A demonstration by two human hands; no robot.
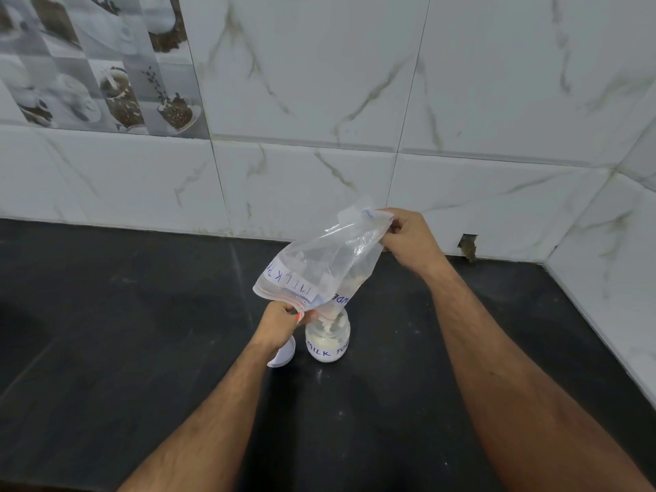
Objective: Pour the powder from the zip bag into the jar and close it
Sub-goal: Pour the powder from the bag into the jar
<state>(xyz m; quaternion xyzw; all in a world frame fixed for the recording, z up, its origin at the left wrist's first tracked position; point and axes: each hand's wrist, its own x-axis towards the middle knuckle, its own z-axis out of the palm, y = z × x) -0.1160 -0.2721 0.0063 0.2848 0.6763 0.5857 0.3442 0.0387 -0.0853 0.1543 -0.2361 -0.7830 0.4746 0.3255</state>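
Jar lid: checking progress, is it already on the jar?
No, the lid lies on the counter left of the open jar.

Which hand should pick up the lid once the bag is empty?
Left, probably. The left hand pinches the zip bag mouth at the jar, directly above the lid. The right hand holds the bag's raised far end.

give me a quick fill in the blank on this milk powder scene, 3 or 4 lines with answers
1. The left hand pinches the bag at its ____ end, right over the jar.
2. The right hand holds the bag's ____ end.
3. The white lid lies on the counter to the ____ of the jar.
4. The jar's label begins with the word ____.

Answers: lower; upper; left; MILK
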